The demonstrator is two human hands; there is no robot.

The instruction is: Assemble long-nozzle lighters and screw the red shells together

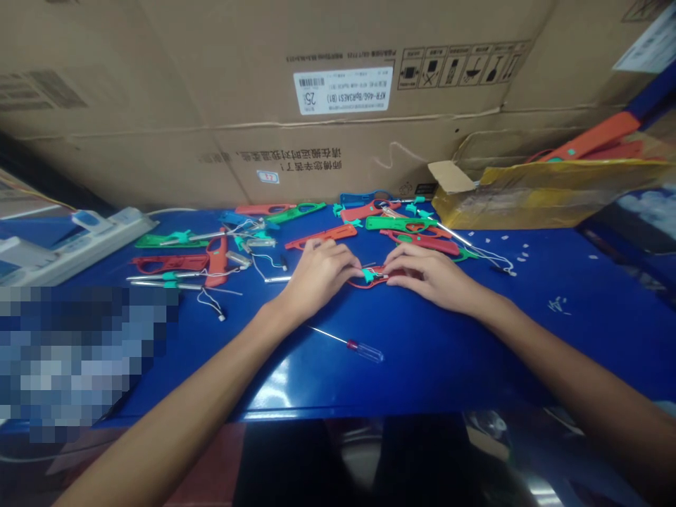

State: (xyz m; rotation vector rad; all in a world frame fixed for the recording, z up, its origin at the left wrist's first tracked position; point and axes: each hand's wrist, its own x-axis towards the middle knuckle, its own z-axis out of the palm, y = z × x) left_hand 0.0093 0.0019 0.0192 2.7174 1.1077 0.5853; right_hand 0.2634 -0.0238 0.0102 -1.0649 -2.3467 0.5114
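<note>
My left hand and my right hand meet over the middle of the blue table. Between them lies an orange-red lighter casing half, pinched at its right side by my right fingers. A teal trigger piece sits in or on it, and my left fingertips close on that piece. Thin wires near the pinch are too small to follow. Partly behind my left hand is a metal tube. Closer to the front edge lies a screwdriver with a clear handle, touched by neither hand.
Several red, green and blue casings lie behind my hands. Wired metal tubes and casings are grouped at left, beside a white power strip. A taped carton holds orange pieces at right. Large cardboard stands behind.
</note>
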